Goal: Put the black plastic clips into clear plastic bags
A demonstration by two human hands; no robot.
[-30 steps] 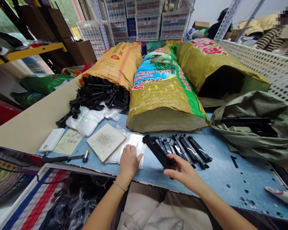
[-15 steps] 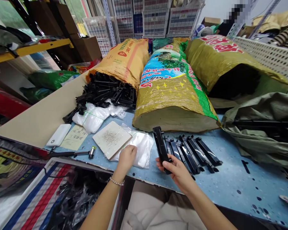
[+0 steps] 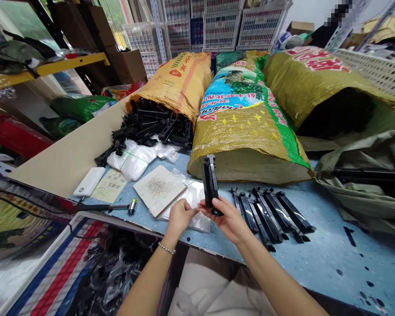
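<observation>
My right hand (image 3: 226,216) is closed around a long black plastic part (image 3: 210,182), held upright above the table; it may be two pieces together. Beside it, my left hand (image 3: 181,216) is pinched over a stack of clear plastic bags (image 3: 200,224), its fingertips close to the right hand's fingers. Anything thin in that pinch cannot be made out. A square white tile (image 3: 158,188) with brown specks lies partly over the bags. To the right, several similar black parts (image 3: 271,215) lie side by side on the blue table (image 3: 319,259).
An orange sack (image 3: 176,83) spills black parts (image 3: 158,125) at the back left. Two gold sacks (image 3: 250,149) open forward. On the left are a bundle of bags (image 3: 133,158), a white power bank (image 3: 89,181), a paper note (image 3: 109,186) and a hammer (image 3: 131,206).
My right hand has moved left and up with the black part, close to my left hand. My left fingers have shifted into a pinch pointing right. The view has turned slightly left.
</observation>
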